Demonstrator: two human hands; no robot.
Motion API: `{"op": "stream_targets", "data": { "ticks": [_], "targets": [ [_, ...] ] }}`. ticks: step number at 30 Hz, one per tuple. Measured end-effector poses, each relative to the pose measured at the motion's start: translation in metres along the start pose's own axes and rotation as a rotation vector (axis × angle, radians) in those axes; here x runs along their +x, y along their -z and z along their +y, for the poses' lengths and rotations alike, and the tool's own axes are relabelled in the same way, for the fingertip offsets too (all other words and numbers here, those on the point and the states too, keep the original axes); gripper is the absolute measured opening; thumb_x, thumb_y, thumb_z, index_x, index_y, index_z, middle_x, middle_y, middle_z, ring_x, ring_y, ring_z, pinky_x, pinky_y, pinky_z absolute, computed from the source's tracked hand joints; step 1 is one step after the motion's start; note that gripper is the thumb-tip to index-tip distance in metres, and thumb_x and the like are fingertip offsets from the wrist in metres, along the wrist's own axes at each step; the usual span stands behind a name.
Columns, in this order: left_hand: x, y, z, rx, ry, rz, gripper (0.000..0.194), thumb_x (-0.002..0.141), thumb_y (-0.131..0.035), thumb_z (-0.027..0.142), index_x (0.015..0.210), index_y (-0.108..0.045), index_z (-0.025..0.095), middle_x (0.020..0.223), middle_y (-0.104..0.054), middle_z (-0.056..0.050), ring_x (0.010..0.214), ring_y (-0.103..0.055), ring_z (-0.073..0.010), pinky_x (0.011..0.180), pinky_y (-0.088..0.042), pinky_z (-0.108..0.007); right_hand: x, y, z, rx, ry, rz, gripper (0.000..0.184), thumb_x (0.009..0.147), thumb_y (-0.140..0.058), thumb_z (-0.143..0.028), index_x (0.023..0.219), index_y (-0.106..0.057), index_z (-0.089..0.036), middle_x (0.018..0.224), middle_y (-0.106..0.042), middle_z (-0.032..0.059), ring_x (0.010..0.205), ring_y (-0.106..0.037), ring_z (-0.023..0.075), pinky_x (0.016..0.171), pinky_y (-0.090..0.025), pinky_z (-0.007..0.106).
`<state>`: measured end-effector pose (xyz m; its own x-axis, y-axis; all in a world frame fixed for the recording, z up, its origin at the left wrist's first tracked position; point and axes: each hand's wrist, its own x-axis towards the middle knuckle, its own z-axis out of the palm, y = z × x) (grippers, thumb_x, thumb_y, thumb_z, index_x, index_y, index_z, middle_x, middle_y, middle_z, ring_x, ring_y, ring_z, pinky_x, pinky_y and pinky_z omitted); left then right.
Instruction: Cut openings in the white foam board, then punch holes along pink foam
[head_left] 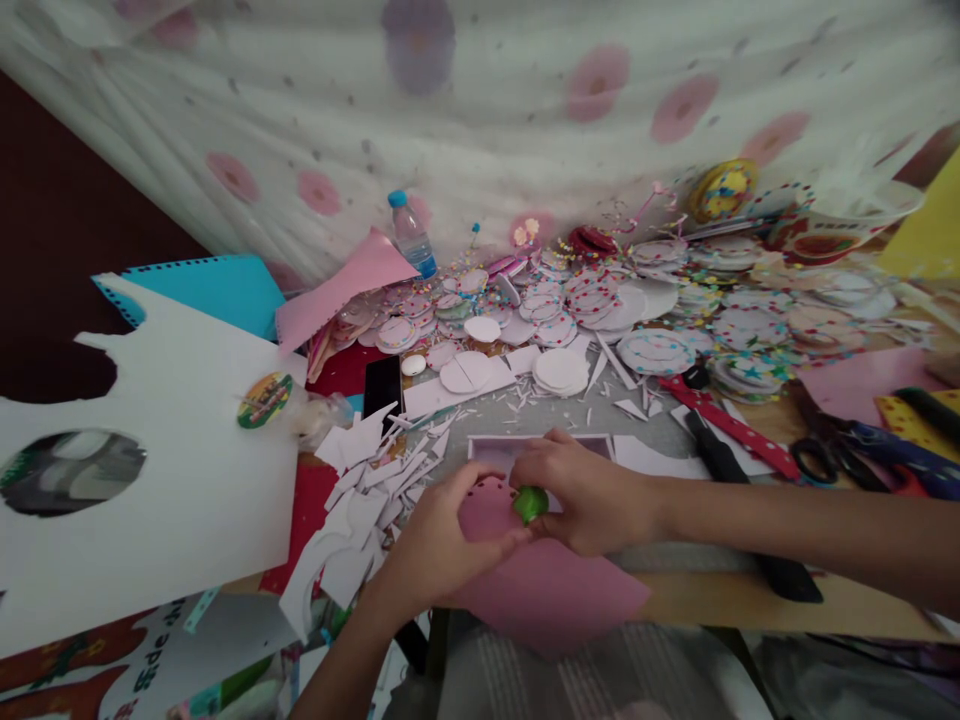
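Viewing a pink sheet and a small green object.
I see the right hand pinching the green object between thumb and fingers, over the sheet. The left hand curves at the sheet's left side; I cannot tell whether it grips. The sheet overhangs the table's near edge; white scraps lie to the left.

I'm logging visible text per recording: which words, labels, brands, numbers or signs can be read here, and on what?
"de": sideways, on the printed sheet at lower left; characters beside it are unclear.
Round sticker on the white board: lettering too blurred to read.
Tub at right: printing too blurred to read.
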<state>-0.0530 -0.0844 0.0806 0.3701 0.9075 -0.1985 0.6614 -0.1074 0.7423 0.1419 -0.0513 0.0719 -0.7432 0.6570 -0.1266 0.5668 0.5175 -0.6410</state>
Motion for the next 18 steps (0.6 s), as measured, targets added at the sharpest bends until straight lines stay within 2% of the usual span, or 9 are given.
{"op": "stream_targets", "data": {
  "ticks": [2,4,9,14,18],
  "targets": [
    [0.002,0.002,0.005,0.009,-0.005,-0.057,0.064,0.064,-0.079,0.034,0.121,-0.052,0.028,0.119,-0.064,0.001,0.108,-0.059,-0.0218,0.090,-0.044,-0.029,0.001,0.002,-0.002,-0.005,-0.007,-0.004,0.015,0.071,-0.071,-0.024,0.078,-0.062,-0.015,0.087,-0.068,0.0069,0.090,-0.059,0.0238,0.074,-0.029,0.032],
    [0.006,0.004,0.009,0.050,0.015,-0.099,0.072,0.061,-0.080,0.038,0.126,-0.049,0.028,0.119,-0.064,-0.001,0.108,-0.060,-0.0249,0.088,-0.045,-0.032,0.002,0.003,-0.002,-0.005,-0.008,-0.008,0.014,0.071,-0.070,-0.024,0.076,-0.061,-0.015,0.087,-0.067,0.0075,0.090,-0.059,0.0239,0.072,-0.028,0.032],
    [0.017,0.000,0.010,0.110,0.042,-0.093,0.071,0.061,-0.080,0.041,0.125,-0.052,0.027,0.110,-0.069,-0.001,0.102,-0.063,-0.0284,0.084,-0.046,-0.036,0.002,0.003,0.002,-0.016,-0.012,0.014,0.011,0.068,-0.066,-0.021,0.074,-0.059,-0.015,0.084,-0.067,0.0077,0.085,-0.059,0.0237,0.072,-0.028,0.033],
    [0.021,-0.009,0.005,0.062,0.029,-0.042,0.068,0.059,-0.082,0.037,0.121,-0.055,0.027,0.113,-0.068,0.000,0.105,-0.062,-0.0256,0.088,-0.046,-0.034,0.002,-0.003,0.008,-0.003,0.001,0.027,0.007,0.066,-0.062,-0.017,0.070,-0.056,-0.015,0.081,-0.067,0.0069,0.080,-0.060,0.0219,0.071,-0.029,0.032],
    [0.021,-0.011,0.003,0.055,0.046,-0.050,0.069,0.060,-0.082,0.034,0.123,-0.055,0.026,0.116,-0.067,-0.002,0.107,-0.061,-0.0269,0.090,-0.046,-0.036,0.003,-0.005,0.012,0.001,-0.003,0.020,0.006,0.066,-0.061,-0.016,0.070,-0.056,-0.014,0.077,-0.066,0.0060,0.076,-0.059,0.0200,0.071,-0.031,0.033]
  ]
}}
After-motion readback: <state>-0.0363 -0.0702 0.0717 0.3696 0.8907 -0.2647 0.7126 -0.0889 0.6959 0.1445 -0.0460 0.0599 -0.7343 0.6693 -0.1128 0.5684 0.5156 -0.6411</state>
